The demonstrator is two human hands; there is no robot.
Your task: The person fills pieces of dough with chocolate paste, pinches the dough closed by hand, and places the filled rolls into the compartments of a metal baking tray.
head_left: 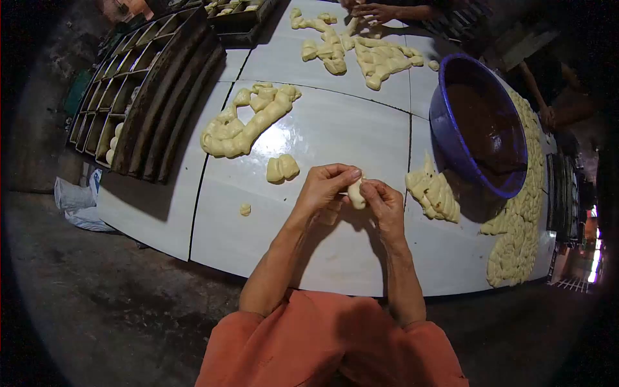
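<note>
At the far left, a stack of dark compartmented baking trays (pixel 155 84) sat on the white bench (pixel 161 213), some cells holding pale dough. Next came a long heap of shaped dough pieces (pixel 245 122), then a small folded pair of dough pieces (pixel 282 168) and a tiny dough scrap (pixel 245 209) lying apart. Above the middle of the bench, the left hand (pixel 325 187) and right hand (pixel 382 205) met, the fingers of both pinched together on one small dough piece (pixel 355 191). It looked pale yellow, smooth and stubby, standing roughly upright between the fingertips, though most of it was hidden by them. Just right of the hands lay a cluster of ridged dough rolls (pixel 433 193). Beyond it stood a blue basin (pixel 451 142) with a dark brown filling, and a band of dough pieces (pixel 519 238) ran along the right edge. At the top, another person's hand (pixel 377 11) touched a further dough heap (pixel 361 51).
</note>
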